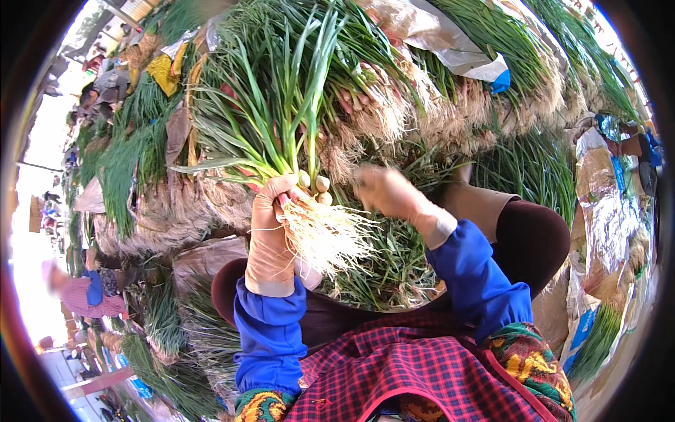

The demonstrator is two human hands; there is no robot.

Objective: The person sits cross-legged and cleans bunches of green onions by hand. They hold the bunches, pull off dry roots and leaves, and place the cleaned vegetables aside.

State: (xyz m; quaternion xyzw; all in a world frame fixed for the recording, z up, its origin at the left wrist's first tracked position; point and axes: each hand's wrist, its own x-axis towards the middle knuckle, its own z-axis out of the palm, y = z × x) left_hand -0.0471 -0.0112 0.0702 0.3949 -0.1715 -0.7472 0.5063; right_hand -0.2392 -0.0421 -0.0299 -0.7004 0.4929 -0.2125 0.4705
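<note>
My gloved left hand (273,211) is closed round the stems of a bunch of green garlic (285,133), just above the roots. Its long flat leaves fan up and away from me, while pale stringy roots (327,235) spill to the right below the grip. Rounded, soiled fingertips of that glove show on the right side of the stems. To the right of the bunch, my gloved right hand (394,193) hovers near the roots, apart from them. Motion smears its fingers, so whether they hold anything is unclear.
Loose green leaves (387,274) litter the ground between my bent legs. Beyond lie heaped bunches with pale roots (373,105), partly under plastic sheeting (450,49). More bundles (133,169) are stacked at left, where another person (88,288) is seen. Silvery sheeting (601,211) lies at right.
</note>
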